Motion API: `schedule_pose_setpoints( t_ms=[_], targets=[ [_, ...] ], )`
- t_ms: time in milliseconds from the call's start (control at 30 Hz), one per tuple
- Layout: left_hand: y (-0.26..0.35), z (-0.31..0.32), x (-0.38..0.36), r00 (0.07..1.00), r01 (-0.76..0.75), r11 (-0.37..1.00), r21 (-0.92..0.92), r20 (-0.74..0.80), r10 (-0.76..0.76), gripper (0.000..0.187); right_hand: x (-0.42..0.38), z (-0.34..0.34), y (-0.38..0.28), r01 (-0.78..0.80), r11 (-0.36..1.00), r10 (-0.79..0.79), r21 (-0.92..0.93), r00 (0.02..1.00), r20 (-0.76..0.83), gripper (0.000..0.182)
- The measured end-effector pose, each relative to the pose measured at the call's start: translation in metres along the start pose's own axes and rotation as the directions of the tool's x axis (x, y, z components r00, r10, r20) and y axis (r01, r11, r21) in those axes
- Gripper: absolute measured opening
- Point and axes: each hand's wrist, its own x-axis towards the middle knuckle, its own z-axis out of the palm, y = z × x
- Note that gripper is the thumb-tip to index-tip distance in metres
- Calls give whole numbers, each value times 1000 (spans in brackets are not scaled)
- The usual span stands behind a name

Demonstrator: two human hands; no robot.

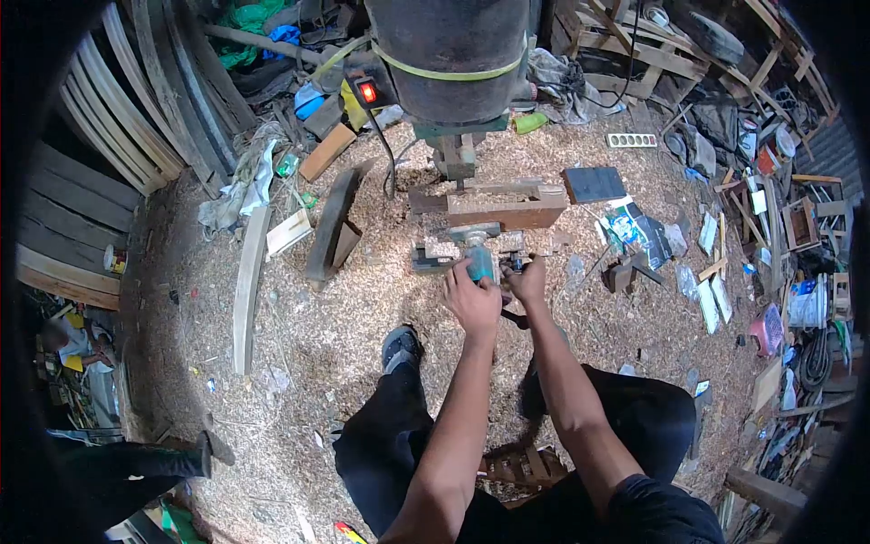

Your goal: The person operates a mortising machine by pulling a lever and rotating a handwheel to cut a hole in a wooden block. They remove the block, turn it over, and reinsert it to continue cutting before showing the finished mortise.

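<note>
My left hand (473, 299) is wrapped round the teal body of a power tool (480, 263), just in front of a brown wooden block (507, 214). Close on its right, my right hand (526, 279) has its fingers closed round a dark part at the tool's side. The front of the tool lies near the block's lower edge. Above the block stands a machine with a dark cylindrical body (449, 77) and a yellow-green band. The fingertips of both hands are partly hidden.
Wood shavings cover the floor. A curved plank (251, 290) and a dark beam (333, 222) lie on the left. A power strip (632, 140) and dark board (594, 184) are at the upper right. Another person's leg (136, 462) shows at the lower left, and a seated person (82, 344) farther off.
</note>
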Motion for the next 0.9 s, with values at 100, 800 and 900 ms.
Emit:
schedule_pose_setpoints(
  t_ms=[100, 800, 900],
  targets=[
    [0, 0, -2, 1000, 4, 1000, -11, -7, -4, 40, 26, -81, -55, -798, 435, 372, 416, 581, 724, 48],
    [1, 0, -5, 997, -54, 998, 33, -46, 56, 38, -6, -40, -48, 7, 968, 33, -252, 988, 154, 50],
    [1, 0, 0, 996, -64, 998, 27, -58, 66, 38, 7, -58, -62, -473, 855, 349, 214, 829, 436, 41]
  ],
)
